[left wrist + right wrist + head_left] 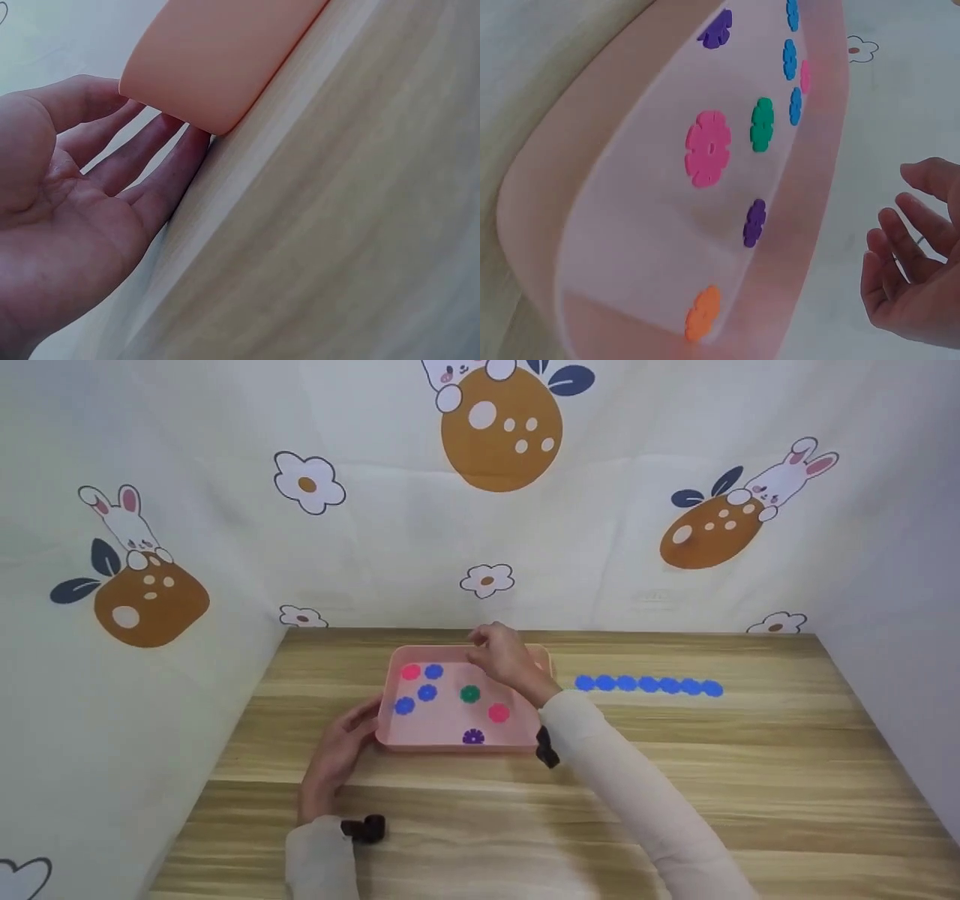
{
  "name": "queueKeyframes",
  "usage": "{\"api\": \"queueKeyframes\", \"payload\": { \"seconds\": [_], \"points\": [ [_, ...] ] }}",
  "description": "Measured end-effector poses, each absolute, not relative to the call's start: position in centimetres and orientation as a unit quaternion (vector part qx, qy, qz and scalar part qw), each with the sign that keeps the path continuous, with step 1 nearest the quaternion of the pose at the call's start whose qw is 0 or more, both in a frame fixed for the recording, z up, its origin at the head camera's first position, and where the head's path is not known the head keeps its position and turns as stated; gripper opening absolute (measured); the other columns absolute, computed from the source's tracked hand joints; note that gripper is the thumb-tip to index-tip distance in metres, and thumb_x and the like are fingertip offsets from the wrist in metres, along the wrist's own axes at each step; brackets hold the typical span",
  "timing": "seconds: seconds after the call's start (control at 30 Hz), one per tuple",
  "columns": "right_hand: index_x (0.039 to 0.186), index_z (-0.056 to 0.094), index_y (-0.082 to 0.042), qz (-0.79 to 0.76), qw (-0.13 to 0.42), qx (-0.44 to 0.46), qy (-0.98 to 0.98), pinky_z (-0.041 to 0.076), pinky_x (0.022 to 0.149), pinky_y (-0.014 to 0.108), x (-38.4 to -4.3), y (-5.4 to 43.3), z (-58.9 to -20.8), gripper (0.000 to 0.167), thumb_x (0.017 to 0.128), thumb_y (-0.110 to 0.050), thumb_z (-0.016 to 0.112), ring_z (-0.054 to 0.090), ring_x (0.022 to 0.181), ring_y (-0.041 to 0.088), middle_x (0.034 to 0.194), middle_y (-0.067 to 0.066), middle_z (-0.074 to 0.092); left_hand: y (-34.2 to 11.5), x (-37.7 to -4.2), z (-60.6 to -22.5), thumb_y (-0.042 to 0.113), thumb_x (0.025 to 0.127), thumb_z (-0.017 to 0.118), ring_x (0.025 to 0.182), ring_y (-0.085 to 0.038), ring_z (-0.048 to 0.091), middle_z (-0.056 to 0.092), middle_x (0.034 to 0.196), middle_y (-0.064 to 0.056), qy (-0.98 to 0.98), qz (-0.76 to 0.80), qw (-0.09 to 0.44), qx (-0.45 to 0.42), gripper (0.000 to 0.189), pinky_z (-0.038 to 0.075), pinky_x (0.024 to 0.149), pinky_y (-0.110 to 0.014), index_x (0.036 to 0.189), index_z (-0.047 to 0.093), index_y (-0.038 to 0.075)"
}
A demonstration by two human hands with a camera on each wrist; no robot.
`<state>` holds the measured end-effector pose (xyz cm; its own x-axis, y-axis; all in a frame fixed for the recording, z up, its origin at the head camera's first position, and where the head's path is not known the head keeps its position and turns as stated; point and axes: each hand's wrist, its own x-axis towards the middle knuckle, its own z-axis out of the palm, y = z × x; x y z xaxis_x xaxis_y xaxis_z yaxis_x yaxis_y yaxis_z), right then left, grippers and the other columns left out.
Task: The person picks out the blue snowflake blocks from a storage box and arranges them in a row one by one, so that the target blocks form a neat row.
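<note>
A shallow pink tray (pixel 450 748) sits on the table, holding flower-shaped plastic discs: three blue ones, a green disc (pixel 470 694), two pink ones, two purple ones and, in the right wrist view, an orange disc (pixel 703 313). My left hand (pixel 341 750) touches the tray's left side near its front corner; in the left wrist view its fairly straight fingers (pixel 161 161) rest against the wall. Above the tray's far edge is my right hand (pixel 501 652), its fingers loosely bent. In the right wrist view nothing shows between these fingers (pixel 909 251).
To the right of the tray, several blue flower discs (pixel 649 685) lie in a straight row on the wooden table (pixel 465 825). A patterned cloth (pixel 390 555) hangs behind and at the sides. Dark wrist devices (pixel 367 829) sit on both sleeves.
</note>
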<state>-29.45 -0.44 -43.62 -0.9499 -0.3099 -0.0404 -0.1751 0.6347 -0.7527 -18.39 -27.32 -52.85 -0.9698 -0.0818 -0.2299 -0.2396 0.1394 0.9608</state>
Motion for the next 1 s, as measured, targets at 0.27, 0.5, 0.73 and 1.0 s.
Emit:
{"api": "queueKeyframes", "payload": {
  "seconds": [0.27, 0.5, 0.73, 1.0],
  "points": [
    [0.131, 0.065, -0.01, -0.417, 0.138, -0.137, 0.888, 0.058, 0.095, 0.029, -29.9, -3.6, -45.1, 0.038, 0.095, -0.019, 0.07, 0.06, 0.109, 0.022, 0.125, 0.005, 0.065, -27.6, -18.2, -52.7, 0.017, 0.104, 0.052, 0.146, -0.022, 0.042, 0.045, 0.157, -0.008, 0.742, 0.662, 0.056, -0.093, 0.045, 0.038, 0.12, -0.037, 0.149, 0.047, 0.015],
    [0.131, 0.066, -0.011, -0.406, 0.161, -0.143, 0.888, 0.058, 0.097, 0.034, -30.2, -4.5, -46.6, 0.034, 0.097, -0.017, 0.065, 0.061, 0.105, 0.022, 0.124, 0.006, 0.066, -27.5, -18.4, -52.8, 0.02, 0.104, 0.053, 0.144, -0.019, 0.044, 0.047, 0.156, -0.003, 0.745, 0.658, 0.06, -0.097, 0.045, 0.038, 0.12, -0.038, 0.149, 0.049, 0.019],
    [0.135, 0.063, -0.009, -0.423, 0.181, -0.156, 0.874, 0.056, 0.098, 0.038, -30.8, -4.7, -47.2, 0.036, 0.099, -0.009, 0.058, 0.06, 0.107, 0.023, 0.129, 0.009, 0.065, -27.2, -18.4, -52.7, 0.021, 0.104, 0.053, 0.147, -0.021, 0.041, 0.045, 0.157, -0.004, 0.747, 0.655, 0.062, -0.098, 0.046, 0.036, 0.122, -0.04, 0.149, 0.047, 0.021],
    [0.14, 0.059, -0.011, -0.427, 0.205, -0.154, 0.867, 0.048, 0.112, 0.04, -31.2, -4.9, -47.4, 0.042, 0.098, -0.009, 0.062, 0.059, 0.125, 0.024, 0.139, 0.008, 0.063, -27.2, -18.2, -52.7, 0.02, 0.104, 0.052, 0.147, -0.02, 0.041, 0.047, 0.156, -0.003, 0.751, 0.65, 0.061, -0.094, 0.044, 0.035, 0.122, -0.04, 0.148, 0.049, 0.021]
  ]
}}
